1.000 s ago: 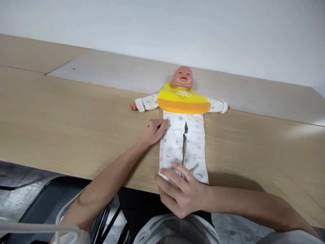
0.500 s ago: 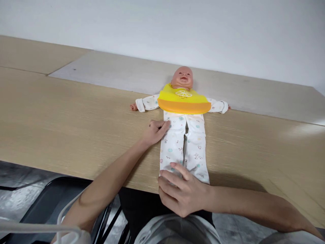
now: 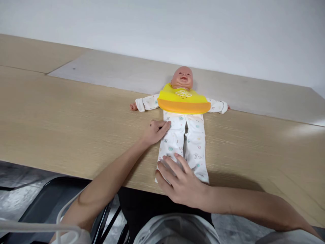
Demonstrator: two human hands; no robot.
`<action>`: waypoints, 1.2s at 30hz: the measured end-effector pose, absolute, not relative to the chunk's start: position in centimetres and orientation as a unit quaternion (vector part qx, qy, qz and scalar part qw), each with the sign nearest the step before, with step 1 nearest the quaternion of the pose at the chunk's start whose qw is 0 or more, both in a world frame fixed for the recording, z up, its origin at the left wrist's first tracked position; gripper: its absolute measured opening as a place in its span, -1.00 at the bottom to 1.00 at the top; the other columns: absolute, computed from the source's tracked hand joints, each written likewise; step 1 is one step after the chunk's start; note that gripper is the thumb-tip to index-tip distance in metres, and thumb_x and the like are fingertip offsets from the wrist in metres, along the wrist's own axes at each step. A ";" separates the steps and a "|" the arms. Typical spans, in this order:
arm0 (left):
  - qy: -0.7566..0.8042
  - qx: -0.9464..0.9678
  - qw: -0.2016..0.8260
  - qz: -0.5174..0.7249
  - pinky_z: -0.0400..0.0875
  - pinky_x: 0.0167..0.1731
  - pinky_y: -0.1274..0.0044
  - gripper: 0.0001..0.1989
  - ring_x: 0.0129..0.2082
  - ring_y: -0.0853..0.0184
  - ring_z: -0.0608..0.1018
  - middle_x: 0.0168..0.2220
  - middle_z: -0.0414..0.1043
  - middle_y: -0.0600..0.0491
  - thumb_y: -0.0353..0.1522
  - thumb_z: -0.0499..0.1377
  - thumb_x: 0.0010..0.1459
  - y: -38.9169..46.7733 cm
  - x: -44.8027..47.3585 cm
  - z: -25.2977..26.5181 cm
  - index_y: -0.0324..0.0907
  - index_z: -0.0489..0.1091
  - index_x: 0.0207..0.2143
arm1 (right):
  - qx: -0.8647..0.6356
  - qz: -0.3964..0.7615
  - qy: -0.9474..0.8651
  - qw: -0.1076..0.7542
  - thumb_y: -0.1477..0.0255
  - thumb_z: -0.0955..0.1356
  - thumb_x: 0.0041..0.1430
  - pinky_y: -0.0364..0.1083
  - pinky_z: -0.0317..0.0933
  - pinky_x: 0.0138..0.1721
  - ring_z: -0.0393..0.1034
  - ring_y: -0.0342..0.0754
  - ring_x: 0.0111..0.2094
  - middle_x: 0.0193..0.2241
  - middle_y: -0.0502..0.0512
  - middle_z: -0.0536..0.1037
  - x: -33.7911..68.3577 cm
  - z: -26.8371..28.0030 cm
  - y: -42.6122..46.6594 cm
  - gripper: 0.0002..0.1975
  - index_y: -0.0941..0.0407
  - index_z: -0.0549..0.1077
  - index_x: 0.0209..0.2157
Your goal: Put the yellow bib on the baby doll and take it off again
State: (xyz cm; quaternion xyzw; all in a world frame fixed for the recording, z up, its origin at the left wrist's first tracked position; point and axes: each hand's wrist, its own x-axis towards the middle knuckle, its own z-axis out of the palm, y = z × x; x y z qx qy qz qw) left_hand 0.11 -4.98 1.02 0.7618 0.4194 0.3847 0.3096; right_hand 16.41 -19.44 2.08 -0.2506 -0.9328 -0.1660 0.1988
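Note:
A baby doll (image 3: 183,75) lies on its back with both arms stretched sideways. Over its chest is a yellow bib (image 3: 183,98) with an orange pocket and a white citrus print. White patterned trousers (image 3: 196,145) lie flat below the bib, legs towards me. My left hand (image 3: 156,131) is closed at the left edge of the trousers near the hip, its thumb on the cloth and the other fingertips hidden. With fingers spread, my right hand (image 3: 179,181) rests over the lower part of the left-side trouser leg, touching the fabric.
The wooden table (image 3: 76,125) has a pale grey strip (image 3: 122,69) along the white wall (image 3: 162,30). A black chair (image 3: 50,203) stands at the lower left below the table's front edge. A white cable (image 3: 63,210) runs close to my left arm.
My right hand has shifted slightly up along the trouser leg, and its fingers have straightened. The trouser leg's lower end has moved a little left. My left hand and the doll's upper body stay put.

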 end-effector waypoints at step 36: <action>0.427 0.765 0.287 0.388 -0.07 -0.66 0.56 -0.46 -0.68 0.51 0.04 -0.71 -0.10 0.19 -0.10 -0.04 0.29 -4.9 0.2 1.3 -0.16 -0.08 -0.67 | -0.408 -0.139 -0.867 0.250 0.48 0.29 0.25 -0.07 0.27 -0.27 0.33 -0.08 -0.26 -0.28 0.19 0.45 26.3 1.5 -22.3 -0.87 0.22 0.36 -0.17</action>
